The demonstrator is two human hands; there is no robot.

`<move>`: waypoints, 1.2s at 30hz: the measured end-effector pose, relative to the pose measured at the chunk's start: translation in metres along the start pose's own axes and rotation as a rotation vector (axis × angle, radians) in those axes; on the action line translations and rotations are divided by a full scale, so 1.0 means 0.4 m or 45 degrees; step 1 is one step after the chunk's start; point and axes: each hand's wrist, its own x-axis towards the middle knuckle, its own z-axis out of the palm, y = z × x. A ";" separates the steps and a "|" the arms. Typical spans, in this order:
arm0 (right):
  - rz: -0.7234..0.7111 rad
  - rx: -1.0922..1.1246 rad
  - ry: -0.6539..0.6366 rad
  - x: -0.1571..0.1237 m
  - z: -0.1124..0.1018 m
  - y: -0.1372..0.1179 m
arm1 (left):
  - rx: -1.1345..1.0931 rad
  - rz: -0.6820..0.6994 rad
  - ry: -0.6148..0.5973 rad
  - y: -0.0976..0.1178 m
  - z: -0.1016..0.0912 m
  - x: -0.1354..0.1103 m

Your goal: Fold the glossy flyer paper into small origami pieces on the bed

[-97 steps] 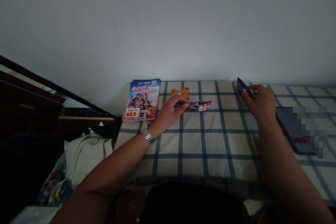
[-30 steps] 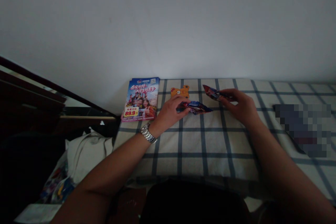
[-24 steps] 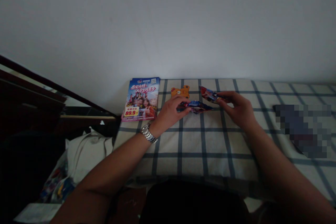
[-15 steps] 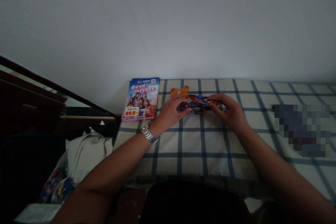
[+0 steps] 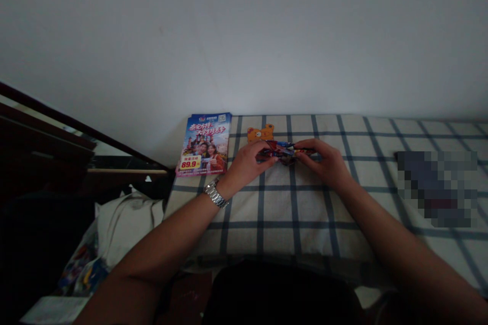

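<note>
Folded paper [image 5: 282, 151], glossy and printed, sits between the two hands, over the checked cloth [image 5: 278, 203]. Left hand [image 5: 249, 161] has a narrow pinch on its 9 o'clock end, thumb nearest the wearer; right hand [image 5: 323, 161] pinches the 3 o'clock end, gap equally small. Both grips are loaded. Folds overlap mid-span; can't tell if they're interlocked or just touching. Whether the paper rests on the cloth is unclear too.

Step looks like fitting folded parts together. To do it well: left as steady anchor, right doing the fine feeding toward 9 o'clock, edges lined up first, light pressure so creases don't crush. Tilt a bit if the overlap can't be seen.

From the paper: flyer stack [image 5: 206, 144] at 9 o'clock, bear cutout [image 5: 261, 133] near 10, just beyond left hand; keep knuckles off it. Pixelated dark object [image 5: 425, 177] toward 3-4, well apart.
</note>
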 end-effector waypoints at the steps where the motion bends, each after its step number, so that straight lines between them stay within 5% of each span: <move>1: -0.003 -0.002 -0.010 0.000 0.001 0.001 | 0.005 0.000 -0.002 0.000 -0.001 0.000; 15: -0.041 -0.033 -0.058 -0.001 0.007 0.013 | -0.110 -0.087 0.010 -0.011 0.004 -0.003; 28: -0.111 -0.082 -0.161 -0.003 0.000 0.004 | 0.052 0.041 -0.007 -0.002 -0.009 0.001; 36: -0.273 -0.191 -0.211 -0.005 -0.010 0.022 | 0.008 -0.020 0.022 -0.006 -0.009 0.002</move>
